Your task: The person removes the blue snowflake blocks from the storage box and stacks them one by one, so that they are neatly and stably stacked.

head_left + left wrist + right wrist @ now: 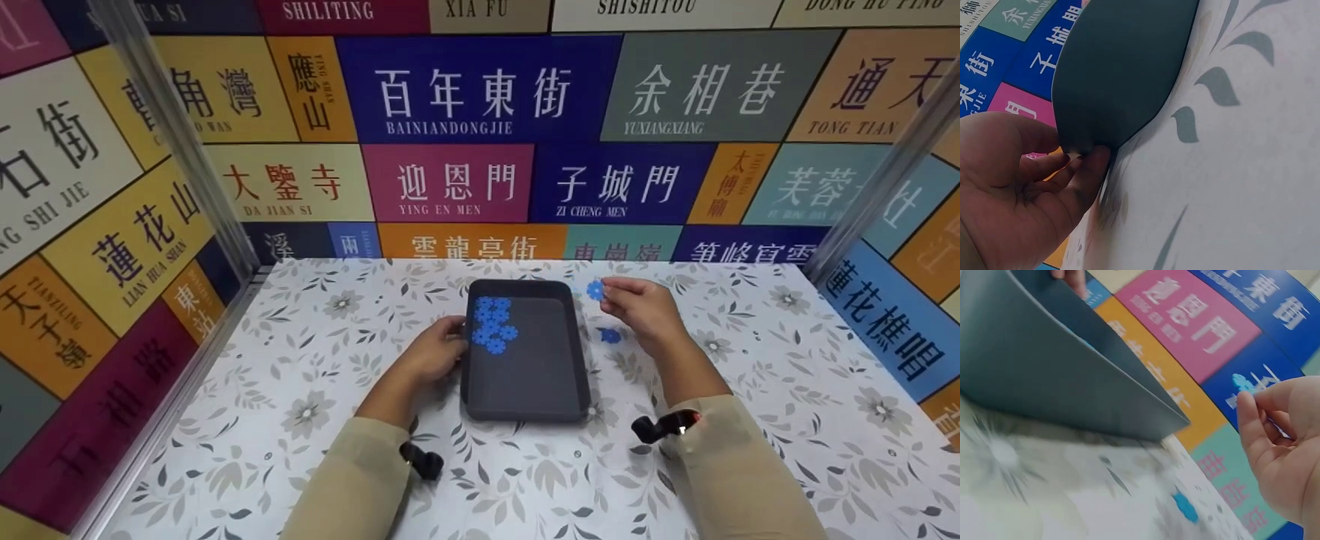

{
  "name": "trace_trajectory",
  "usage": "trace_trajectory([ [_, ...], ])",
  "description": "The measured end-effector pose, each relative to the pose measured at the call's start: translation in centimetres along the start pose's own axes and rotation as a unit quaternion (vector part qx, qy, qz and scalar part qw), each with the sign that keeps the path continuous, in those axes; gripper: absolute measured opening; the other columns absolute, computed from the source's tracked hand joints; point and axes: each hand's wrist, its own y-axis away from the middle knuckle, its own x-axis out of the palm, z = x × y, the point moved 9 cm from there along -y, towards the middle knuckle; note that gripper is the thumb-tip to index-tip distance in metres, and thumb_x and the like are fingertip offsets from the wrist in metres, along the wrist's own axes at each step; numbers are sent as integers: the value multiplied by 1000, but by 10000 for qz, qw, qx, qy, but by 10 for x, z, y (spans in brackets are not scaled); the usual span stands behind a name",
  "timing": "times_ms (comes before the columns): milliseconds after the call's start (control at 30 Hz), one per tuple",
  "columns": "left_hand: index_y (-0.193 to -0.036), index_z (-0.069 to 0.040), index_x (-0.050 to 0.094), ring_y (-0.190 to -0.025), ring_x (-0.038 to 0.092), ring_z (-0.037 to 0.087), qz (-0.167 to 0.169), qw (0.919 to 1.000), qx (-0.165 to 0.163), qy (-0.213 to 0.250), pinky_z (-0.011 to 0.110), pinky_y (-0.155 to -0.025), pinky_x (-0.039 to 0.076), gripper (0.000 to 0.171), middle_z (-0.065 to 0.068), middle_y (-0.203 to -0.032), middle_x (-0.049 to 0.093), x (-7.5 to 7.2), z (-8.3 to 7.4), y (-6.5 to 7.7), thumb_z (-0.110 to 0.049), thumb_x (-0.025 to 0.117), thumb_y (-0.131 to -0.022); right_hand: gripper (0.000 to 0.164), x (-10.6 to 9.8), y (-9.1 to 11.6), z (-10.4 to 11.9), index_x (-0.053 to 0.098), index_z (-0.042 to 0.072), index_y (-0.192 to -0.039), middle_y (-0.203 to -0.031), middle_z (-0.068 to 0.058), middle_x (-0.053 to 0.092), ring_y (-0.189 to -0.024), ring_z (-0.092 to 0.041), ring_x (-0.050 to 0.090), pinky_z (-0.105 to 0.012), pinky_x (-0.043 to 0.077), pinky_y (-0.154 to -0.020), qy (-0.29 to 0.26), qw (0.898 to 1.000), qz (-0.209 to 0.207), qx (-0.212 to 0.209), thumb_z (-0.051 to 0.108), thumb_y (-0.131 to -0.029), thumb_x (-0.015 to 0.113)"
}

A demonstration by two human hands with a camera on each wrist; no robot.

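A dark grey rectangular tray (529,386) lies on the table, with several blue flower-shaped pieces (491,322) grouped in its far left part. My left hand (435,349) grips the tray's left side; in the left wrist view its fingertips (1098,157) meet the tray wall (1117,73). Past the tray's far right corner, my right hand (641,311) pinches one blue flower piece (595,290) between thumb and fingertips, raised above the table in the right wrist view. Below that hand, another blue flower piece (610,335) lies on the table, right of the tray.
The tabletop (247,450) has a white cover printed with grey flowers and leaves. Panels with large lettering (480,90) rise behind the table and along both sides. Clear upright corner strips (191,157) stand at the back left and right.
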Motion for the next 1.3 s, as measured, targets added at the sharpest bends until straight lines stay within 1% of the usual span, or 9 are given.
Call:
trace_trajectory([
  [100, -157, -7, 51, -126, 66, 30, -8, 10000, -3, -7, 46, -109, 56, 54, 16, -151, 61, 0, -1, 0, -14, 55, -103, 46, -12, -3, -10, 63, -6, -142, -102, 6, 75, -84, -6, 73, -20, 63, -83, 46, 9997, 145, 184, 14, -102, 72],
  [233, -157, -7, 51, -125, 67, 31, 10, 10000, 27, 27, 46, -107, 57, 54, 17, -151, 61, 0, -2, 1, -13, 55, -104, 43, -23, -8, -30, 63, -6, -141, -96, 5, 76, -82, -7, 73, -21, 63, -81, 424, 9971, 398, 497, 14, -103, 71],
  [367, -157, -6, 51, -121, 68, 30, 29, 10000, 56, 17, 44, -103, 59, 53, 17, -151, 62, 1, -2, 1, -13, 54, -104, 42, -35, -12, -45, 62, -8, -140, -93, 4, 76, -80, -7, 72, -21, 62, -77, 781, 9936, 528, 617, 11, -104, 68],
  [467, -157, -7, 51, -119, 69, 29, 52, 10000, 45, -29, 42, -101, 59, 53, 17, -149, 62, 1, -2, 1, -14, 55, -104, 42, -41, -12, -51, 61, -10, -140, -94, 3, 76, -79, -7, 71, -21, 62, -75, 993, 9914, 569, 627, 10, -104, 68],
  [533, -157, -7, 52, -119, 69, 29, 48, 10000, 25, -56, 42, -101, 58, 53, 16, -149, 63, 1, -2, 1, -14, 55, -104, 42, -42, -10, -51, 61, -12, -139, -95, 1, 76, -78, -7, 71, -21, 62, -74, 1174, 9889, 626, 654, 10, -104, 67],
  [633, -156, -7, 52, -125, 66, 29, 46, 10000, 29, 40, 43, -105, 56, 54, 16, -151, 61, 1, -1, 1, -14, 55, -103, 41, -42, -9, -52, 62, -12, -138, -93, 1, 76, -76, -7, 70, -22, 62, -74, 1521, 9836, 753, 606, 11, -105, 66],
  [767, -156, -7, 52, -133, 62, 30, 30, 9999, 12, 128, 45, -110, 54, 55, 16, -155, 59, 1, 0, 1, -14, 54, -102, 39, -42, -11, -52, 63, -12, -137, -90, 1, 76, -75, -6, 69, -21, 61, -73, 1785, 9796, 741, 546, 11, -106, 64],
  [1133, -157, -7, 51, -138, 58, 31, 65, 9999, -7, -104, 47, -115, 51, 56, 16, -156, 58, 0, -1, 0, -14, 54, -102, 39, -44, -11, -54, 65, -9, -137, -99, 1, 75, -78, -6, 70, -21, 61, -75, 1917, 9764, 790, 607, 13, -106, 66],
  [1300, -157, -6, 50, -138, 59, 32, 97, 9999, -25, -139, 48, -115, 52, 55, 17, -156, 58, 0, -2, 0, -14, 54, -103, 38, -43, -11, -53, 67, -9, -134, -93, 2, 76, -75, -6, 69, -21, 61, -73, 2022, 9760, 661, 473, 14, -104, 69],
])
